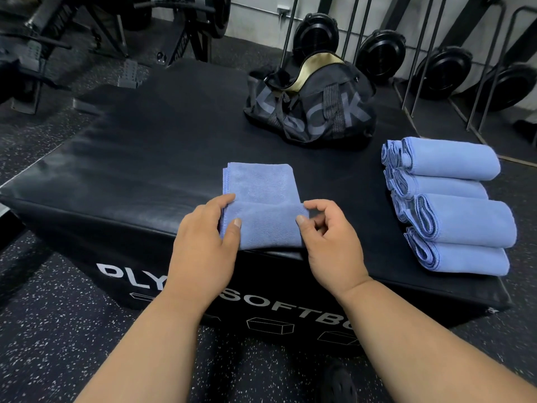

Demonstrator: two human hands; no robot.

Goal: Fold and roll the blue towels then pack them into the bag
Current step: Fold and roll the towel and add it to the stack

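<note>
Here, from the head view, a blue towel lies folded on the black box, its near end turned over into the start of a roll at the box's front edge. The left hand grips the roll's left end, fingers curled over it and thumb on top. The right hand pinches the roll's right end. Right of this towel sit four rolled towels in a row. Beyond the towel stands the black bag, its top open.
</note>
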